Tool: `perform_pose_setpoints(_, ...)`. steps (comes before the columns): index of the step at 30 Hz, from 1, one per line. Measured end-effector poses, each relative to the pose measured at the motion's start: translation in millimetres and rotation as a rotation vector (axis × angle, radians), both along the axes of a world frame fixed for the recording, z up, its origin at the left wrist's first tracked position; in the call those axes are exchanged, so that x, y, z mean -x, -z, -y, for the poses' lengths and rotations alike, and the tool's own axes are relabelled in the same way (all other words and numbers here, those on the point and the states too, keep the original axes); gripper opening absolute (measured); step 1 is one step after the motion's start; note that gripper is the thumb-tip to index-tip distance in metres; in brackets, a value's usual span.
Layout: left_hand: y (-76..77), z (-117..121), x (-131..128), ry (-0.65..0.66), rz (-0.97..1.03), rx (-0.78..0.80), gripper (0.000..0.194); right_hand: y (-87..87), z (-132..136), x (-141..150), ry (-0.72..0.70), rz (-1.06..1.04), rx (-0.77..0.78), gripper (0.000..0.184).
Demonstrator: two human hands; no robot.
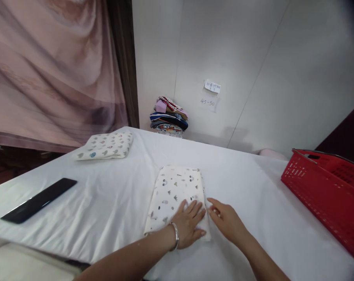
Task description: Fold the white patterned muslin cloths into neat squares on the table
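Observation:
A folded white cloth [177,191] with small grey and green printed motifs lies on the white-covered table in front of me. My left hand [190,222], a silver bangle on its wrist, rests flat on the cloth's near right part with the fingers spread. Just beside the cloth's right edge is my right hand [225,218]. Its fingers are loosely bent and a gap shows between them; whether the tips touch the edge is hard to make out.
Farther left lies another folded printed cloth [106,146]. A black flat object [39,201] is at the left, and a red plastic basket [326,195] stands at the right. Beyond the table, a stack of folded fabrics [169,117] is against the wall. A pink curtain [56,70] hangs at left.

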State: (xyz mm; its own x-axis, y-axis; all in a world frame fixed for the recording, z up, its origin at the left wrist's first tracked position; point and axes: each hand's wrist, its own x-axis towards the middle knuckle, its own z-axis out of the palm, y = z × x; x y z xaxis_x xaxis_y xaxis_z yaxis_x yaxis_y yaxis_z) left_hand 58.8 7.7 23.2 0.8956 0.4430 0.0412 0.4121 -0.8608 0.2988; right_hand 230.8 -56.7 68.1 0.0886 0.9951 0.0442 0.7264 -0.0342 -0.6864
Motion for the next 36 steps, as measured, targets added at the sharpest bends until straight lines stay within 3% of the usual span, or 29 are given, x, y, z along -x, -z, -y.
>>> perform_pose_setpoints(4,-5.5,2,-1,0.000,0.029,0.009,0.058,-16.2,-55,34,-0.089,0.115,-0.257,0.050)
perform_pose_setpoints(7,-7.0,3,1,-0.011,0.054,0.018,0.058,-5.5,-98,53,-0.025,0.310,-0.330,0.060)
perform_pose_setpoints(9,-5.0,4,1,-0.017,0.058,0.025,0.060,12.0,-120,54,0.068,0.419,-0.225,0.065)
perform_pose_setpoints(12,0.7,6,2,-0.024,0.052,0.028,0.061,42.4,-139,45,0.119,0.492,0.069,0.069)
perform_pose_setpoints(15,3.3,7,0,-0.020,0.073,0.021,0.062,61.5,-145,35,0.144,0.552,0.156,0.071)
perform_pose_setpoints(20,-8.3,-9,8,-0.021,0.107,0.060,0.054,67.8,-145,34,0.138,0.576,0.132,0.072)
perform_pose_setpoints(25,-2.5,-34,42,-0.376,0.052,-0.027,0.060,71.3,-146,33,0.144,0.566,0.092,0.071)
perform_pose_setpoints(30,16.1,-36,59,-0.400,0.011,-0.054,0.061,69.6,-146,33,0.140,0.554,0.121,0.070)
perform_pose_setpoints(36,14.3,-35,54,-0.404,-0.005,-0.081,0.062,65.5,-146,33,0.139,0.526,0.118,0.066)
